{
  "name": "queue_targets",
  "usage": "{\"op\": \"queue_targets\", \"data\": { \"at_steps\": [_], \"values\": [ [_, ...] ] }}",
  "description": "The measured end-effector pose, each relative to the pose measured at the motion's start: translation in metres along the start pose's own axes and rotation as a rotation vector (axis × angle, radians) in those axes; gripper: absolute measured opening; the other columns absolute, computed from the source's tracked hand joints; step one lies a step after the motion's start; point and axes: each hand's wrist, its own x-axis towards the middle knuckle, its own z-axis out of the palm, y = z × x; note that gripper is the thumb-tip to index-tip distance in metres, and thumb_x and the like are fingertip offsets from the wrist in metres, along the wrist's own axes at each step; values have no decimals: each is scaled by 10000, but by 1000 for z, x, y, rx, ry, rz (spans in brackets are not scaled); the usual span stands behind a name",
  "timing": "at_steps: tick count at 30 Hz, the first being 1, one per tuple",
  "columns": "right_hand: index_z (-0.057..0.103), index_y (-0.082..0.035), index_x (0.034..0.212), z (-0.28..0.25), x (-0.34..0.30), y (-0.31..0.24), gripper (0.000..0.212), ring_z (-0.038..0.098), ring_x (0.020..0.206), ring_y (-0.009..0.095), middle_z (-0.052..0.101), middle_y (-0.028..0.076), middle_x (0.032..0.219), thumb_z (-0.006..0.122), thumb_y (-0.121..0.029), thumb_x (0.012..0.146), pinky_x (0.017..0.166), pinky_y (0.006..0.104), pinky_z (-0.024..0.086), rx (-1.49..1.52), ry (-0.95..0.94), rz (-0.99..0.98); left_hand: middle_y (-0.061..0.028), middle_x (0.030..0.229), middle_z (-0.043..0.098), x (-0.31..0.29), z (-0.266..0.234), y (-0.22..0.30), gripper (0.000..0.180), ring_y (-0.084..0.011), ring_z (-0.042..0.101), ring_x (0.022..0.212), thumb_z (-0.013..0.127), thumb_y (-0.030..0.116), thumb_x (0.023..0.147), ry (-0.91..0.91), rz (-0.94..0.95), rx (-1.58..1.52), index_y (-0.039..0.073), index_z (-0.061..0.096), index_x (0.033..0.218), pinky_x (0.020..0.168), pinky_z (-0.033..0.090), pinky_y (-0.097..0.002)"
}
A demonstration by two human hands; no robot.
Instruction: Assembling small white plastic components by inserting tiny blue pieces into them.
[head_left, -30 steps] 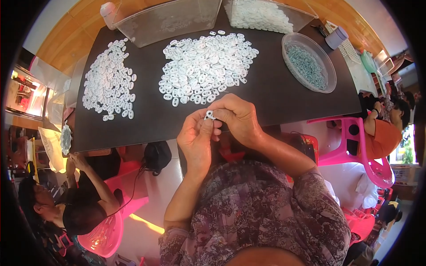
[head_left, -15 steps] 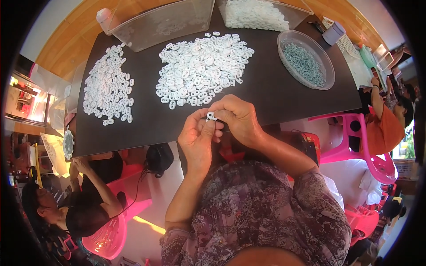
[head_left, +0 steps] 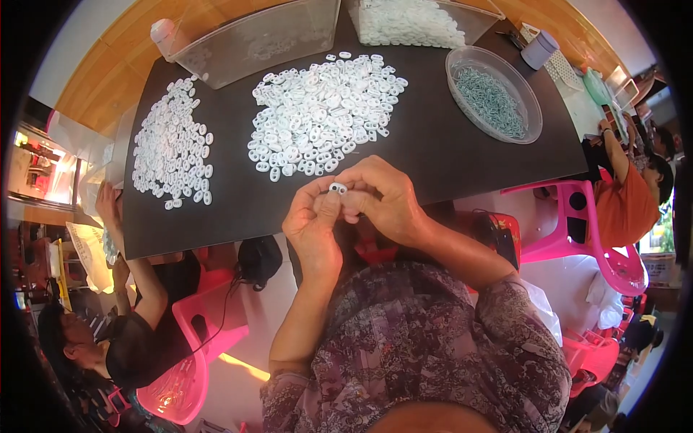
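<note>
My left hand (head_left: 312, 229) pinches a small white oval plastic piece with two holes (head_left: 337, 188) between thumb and fingers, just off the table's near edge. Against its other side, my right hand (head_left: 390, 196) closes with thumb and bent fingers. Whether the right fingertips hold some smaller part cannot be made out. Beyond my hands lies a large heap of similar white two-hole pieces (head_left: 325, 115) on the dark table (head_left: 426, 155). A second, smaller heap of white pieces (head_left: 172, 144) spreads along the table's left side.
A round clear tub (head_left: 535, 128) at right holds many thin greenish metal pins or screws (head_left: 489, 101). Two clear plastic bins, one at left (head_left: 253, 54) and one at right (head_left: 480, 27), stand at the back. A grey-lidded container (head_left: 540, 49) stands far right. Co-workers sit at both sides.
The white piece has turned in my fingers, so both holes now face up side by side. My hands shifted only slightly. The left co-worker's hand has risen to the table edge.
</note>
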Motion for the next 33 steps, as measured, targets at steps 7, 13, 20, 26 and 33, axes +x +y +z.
{"op": "queue_targets", "data": {
  "at_steps": [7, 13, 20, 26, 33],
  "values": [
    [643, -46, 944, -2, 3, 1, 294, 508, 753, 221, 581, 57, 807, 649, 5, 654, 662, 313, 444, -557, 112, -558, -80, 856, 625, 0, 6, 7, 155, -105, 584, 677, 571, 25, 862, 15, -79, -97, -58, 573, 993, 610, 481, -217],
    [654, -42, 920, -7, 2, -1, 268, 514, 732, 203, 598, 54, 823, 660, 3, 656, 641, 304, 446, -479, 105, -516, -93, 849, 624, -3, 6, 9, 218, -117, 573, 693, 563, 56, 883, -47, -53, -53, -84, 556, 1051, 647, 469, -228],
    [636, -17, 919, -7, -2, 6, 271, 507, 674, 155, 597, 42, 771, 678, 20, 654, 609, 274, 425, -323, 61, -443, -66, 836, 606, -7, 6, 2, 231, -109, 525, 650, 585, 73, 878, -6, 69, 44, -74, 596, 1056, 582, 454, -223],
    [629, -6, 923, 2, -7, 6, 283, 514, 670, 155, 610, 63, 795, 670, 59, 650, 583, 270, 432, -222, 121, -451, -38, 814, 587, -9, 0, -8, 238, -93, 499, 676, 587, 82, 881, -12, 207, 95, -59, 597, 1072, 607, 430, -221],
    [627, 29, 966, 4, -8, 9, 306, 537, 692, 150, 626, 101, 874, 659, 85, 666, 590, 248, 450, -329, 135, -590, -33, 865, 591, -9, 0, -14, 211, -75, 507, 731, 591, 126, 890, 56, 316, 188, -41, 596, 1019, 684, 439, -212]
  ]
}}
